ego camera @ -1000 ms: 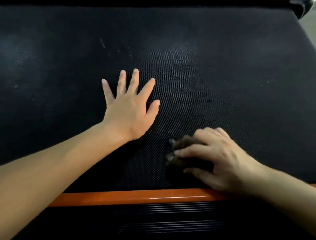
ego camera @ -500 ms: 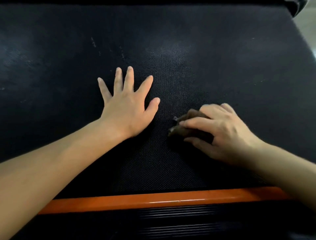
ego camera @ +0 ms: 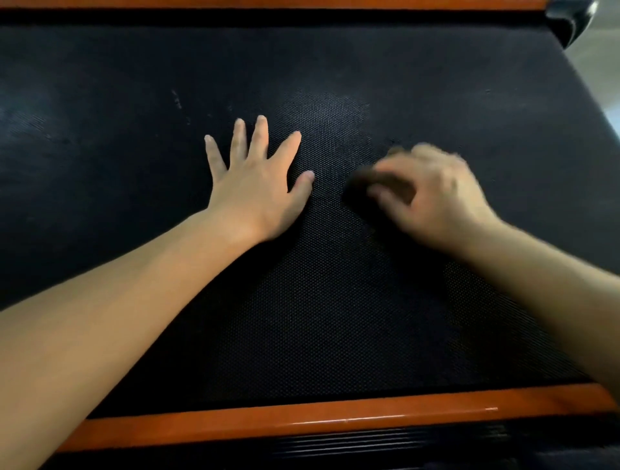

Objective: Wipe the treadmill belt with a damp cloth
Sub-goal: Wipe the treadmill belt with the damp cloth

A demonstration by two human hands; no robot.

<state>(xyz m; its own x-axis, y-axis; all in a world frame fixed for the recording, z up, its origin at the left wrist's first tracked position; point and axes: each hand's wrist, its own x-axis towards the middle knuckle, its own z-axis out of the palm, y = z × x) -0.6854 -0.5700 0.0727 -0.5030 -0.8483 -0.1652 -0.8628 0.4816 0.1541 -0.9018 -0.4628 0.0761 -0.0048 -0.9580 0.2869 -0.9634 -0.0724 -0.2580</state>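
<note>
The black textured treadmill belt [ego camera: 335, 318] fills most of the view. My left hand [ego camera: 258, 188] lies flat on it near the middle, fingers spread and straight. Just to its right, my right hand [ego camera: 432, 198] is blurred with motion and grips a small dark brown cloth [ego camera: 362, 191] against the belt. Only the cloth's left part shows beyond my fingers. Faint pale scuff marks [ego camera: 176, 99] sit on the belt beyond my left hand.
An orange side rail [ego camera: 302, 422] runs along the near edge, with a black ribbed foot strip [ego camera: 369, 446] below it. Another orange rail [ego camera: 268, 4] borders the far edge. A black rounded end cap [ego camera: 570, 16] sits at the top right corner.
My right hand has slid the cloth away from the near orange rail, up the belt to beside my left hand. My left hand has stayed flat in place.
</note>
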